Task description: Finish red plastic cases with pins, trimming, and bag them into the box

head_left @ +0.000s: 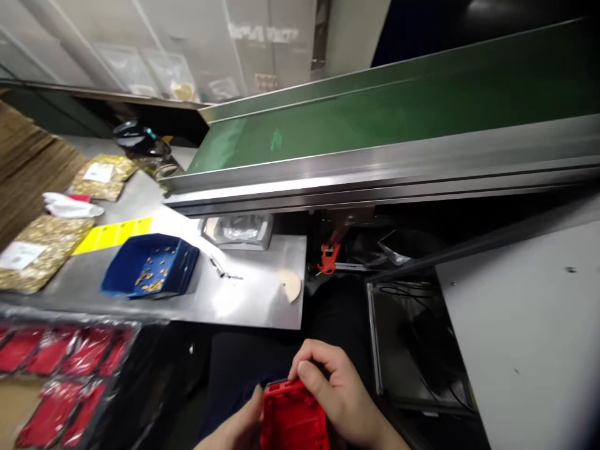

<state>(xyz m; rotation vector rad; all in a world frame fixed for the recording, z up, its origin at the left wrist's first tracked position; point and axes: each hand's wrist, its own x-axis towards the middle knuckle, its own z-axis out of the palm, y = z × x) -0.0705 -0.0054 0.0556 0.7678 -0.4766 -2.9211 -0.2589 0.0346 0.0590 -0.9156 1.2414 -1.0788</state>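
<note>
Both hands are holding a red plastic part (pixel 294 417) low in the view, over the person's dark lap and in front of the steel table (pixel 244 300). The right hand (pixel 335 394) is curling over the part's top right corner, fingers bent and pressed against its edge, thumb hidden behind. The left hand (pixel 239 425) is gripping the part's left side, thumb lying along the edge; the rest of it is running out of view.

On the table a blue tray (pixel 149 265) is sitting with small brass bits in it, a yellow strip (pixel 112 234) just behind it. 2 bags of brass parts (pixel 35 253) are lying to the left. Red packets (pixel 56 375) are lying in a tray at lower left. A green conveyor belt (pixel 398 106) is running across the back, with a grey surface (pixel 529 331) at right.
</note>
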